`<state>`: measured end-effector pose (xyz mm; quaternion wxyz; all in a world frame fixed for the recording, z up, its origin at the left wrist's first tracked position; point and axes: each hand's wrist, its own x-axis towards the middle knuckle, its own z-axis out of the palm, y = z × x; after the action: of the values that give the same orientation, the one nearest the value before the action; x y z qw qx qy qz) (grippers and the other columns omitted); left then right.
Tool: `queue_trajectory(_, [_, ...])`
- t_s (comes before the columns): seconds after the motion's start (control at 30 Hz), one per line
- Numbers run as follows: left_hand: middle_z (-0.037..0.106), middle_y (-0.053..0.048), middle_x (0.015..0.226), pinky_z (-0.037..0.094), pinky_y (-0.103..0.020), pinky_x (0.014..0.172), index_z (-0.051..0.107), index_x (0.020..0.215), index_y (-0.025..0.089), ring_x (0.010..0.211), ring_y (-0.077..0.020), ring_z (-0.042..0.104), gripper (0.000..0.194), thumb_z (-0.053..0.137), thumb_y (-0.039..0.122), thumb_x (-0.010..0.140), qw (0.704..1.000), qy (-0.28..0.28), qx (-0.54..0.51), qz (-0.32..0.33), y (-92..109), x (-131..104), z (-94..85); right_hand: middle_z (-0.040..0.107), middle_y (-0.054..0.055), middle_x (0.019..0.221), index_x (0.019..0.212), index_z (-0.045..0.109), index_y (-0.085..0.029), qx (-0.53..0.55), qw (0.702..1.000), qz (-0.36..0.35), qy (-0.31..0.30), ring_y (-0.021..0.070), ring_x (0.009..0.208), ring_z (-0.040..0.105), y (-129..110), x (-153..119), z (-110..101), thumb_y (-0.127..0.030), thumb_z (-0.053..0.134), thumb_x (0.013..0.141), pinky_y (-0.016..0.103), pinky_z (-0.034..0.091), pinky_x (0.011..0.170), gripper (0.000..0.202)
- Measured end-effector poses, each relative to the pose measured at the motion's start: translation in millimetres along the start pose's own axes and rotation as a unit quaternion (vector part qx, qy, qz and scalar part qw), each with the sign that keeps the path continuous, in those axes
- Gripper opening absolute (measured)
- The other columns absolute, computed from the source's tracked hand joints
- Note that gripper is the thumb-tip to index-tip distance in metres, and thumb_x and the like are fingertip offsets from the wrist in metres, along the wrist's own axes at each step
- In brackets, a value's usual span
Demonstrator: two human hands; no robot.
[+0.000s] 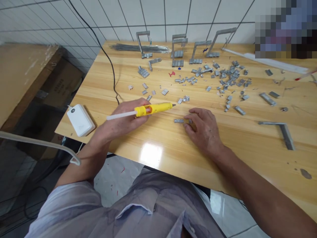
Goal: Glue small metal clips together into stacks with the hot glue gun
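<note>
My left hand (126, 117) is wrapped round a yellow glue gun (158, 108) with a white glue stick in its back end. The dark nozzle points right, above the wooden table (128, 142). My right hand (204, 127) rests on the table with its thumb and fingers closed round a small grey metal piece (190, 121). Just left of those fingertips lies another short grey piece (178, 121), flat on the wood.
Small grey pieces (232, 74) lie scattered across the table's back right. Several L-shaped frames (178, 41) stand near the tiled wall, by thin rods (138, 48). A white box (81, 120) sits at the left edge; a black cable (112, 71) runs behind my left hand.
</note>
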<state>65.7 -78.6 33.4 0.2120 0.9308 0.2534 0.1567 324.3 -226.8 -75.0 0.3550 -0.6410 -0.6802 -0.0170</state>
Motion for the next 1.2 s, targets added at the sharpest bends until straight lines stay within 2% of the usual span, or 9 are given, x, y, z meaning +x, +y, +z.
queue_trajectory(0.1, [0.069,-0.001,0.087,0.045,-0.026,0.065,0.066,0.1,0.02,0.072,-0.0132,0.062,0.017,0.056,0.033,0.105,0.999,-0.01,-0.02,0.039,-8,-1,10.5,0.072,0.015,0.122,0.109,0.071,-0.022,0.001,1.0,0.002,0.0,0.0334,0.113,0.067,2,-1,0,-0.018,0.067,0.092,0.051,0.053,0.095,0.018])
queue_trajectory(0.27, [0.073,-0.004,0.09,0.049,-0.027,0.07,0.068,0.102,0.018,0.078,-0.0154,0.066,0.025,0.052,0.036,0.108,0.998,-0.019,-0.023,0.063,-18,-3,20.9,0.073,0.015,0.121,0.108,0.071,-0.023,0.005,1.0,0.006,0.002,0.034,0.111,0.068,2,-1,-1,-0.018,0.068,0.091,0.052,0.054,0.094,0.018])
queue_trajectory(0.43, [0.074,-0.005,0.097,0.05,-0.029,0.074,0.068,0.106,0.019,0.085,-0.0168,0.069,0.021,0.052,0.033,0.109,0.997,-0.043,-0.023,0.051,-16,-10,25.6,0.073,0.015,0.12,0.108,0.07,-0.022,0.012,1.0,0.005,0.002,0.0331,0.112,0.069,1,0,0,-0.015,0.068,0.089,0.051,0.054,0.094,0.02])
queue_trajectory(0.53, [0.071,-0.003,0.093,0.048,-0.028,0.07,0.066,0.105,0.019,0.081,-0.0162,0.067,0.021,0.053,0.035,0.109,0.996,-0.064,-0.013,0.06,-18,-15,30.2,0.073,0.014,0.12,0.106,0.07,-0.023,0.017,1.0,0.006,0.008,0.0325,0.112,0.069,1,0,1,-0.015,0.068,0.089,0.05,0.054,0.094,0.019])
queue_trajectory(0.7, [0.071,-0.005,0.096,0.048,-0.028,0.074,0.065,0.109,0.02,0.085,-0.0179,0.068,0.024,0.051,0.039,0.111,0.992,-0.109,0.008,0.056,-21,-19,36.8,0.073,0.013,0.12,0.104,0.07,-0.023,0.016,1.0,0.003,0.012,0.0321,0.113,0.068,1,0,3,-0.017,0.068,0.09,0.05,0.053,0.095,0.015])
queue_trajectory(0.83, [0.071,-0.005,0.099,0.049,-0.028,0.074,0.065,0.114,0.02,0.086,-0.0178,0.067,0.024,0.052,0.039,0.111,0.993,-0.103,-0.002,0.064,-23,-19,40.8,0.073,0.014,0.12,0.103,0.07,-0.022,0.006,1.0,0.0,0.014,0.0316,0.112,0.068,-1,0,4,-0.016,0.068,0.091,0.049,0.053,0.095,0.013])
queue_trajectory(1.0, [0.068,-0.003,0.094,0.048,-0.029,0.073,0.064,0.107,0.02,0.082,-0.018,0.065,0.023,0.052,0.04,0.111,0.991,-0.11,0.003,0.074,-23,-17,45.0,0.073,0.013,0.121,0.102,0.07,-0.022,-0.004,1.0,0.009,0.003,0.032,0.112,0.066,-3,1,3,-0.017,0.066,0.093,0.049,0.052,0.096,0.012])
queue_trajectory(1.2, [0.068,-0.004,0.093,0.048,-0.03,0.074,0.064,0.108,0.02,0.082,-0.0193,0.065,0.027,0.049,0.042,0.112,0.99,-0.123,0.006,0.071,-20,-13,45.9,0.072,0.013,0.124,0.102,0.071,-0.024,0.007,0.999,0.03,-0.03,0.0328,0.115,0.063,-5,4,0,-0.017,0.062,0.095,0.051,0.049,0.098,0.013])
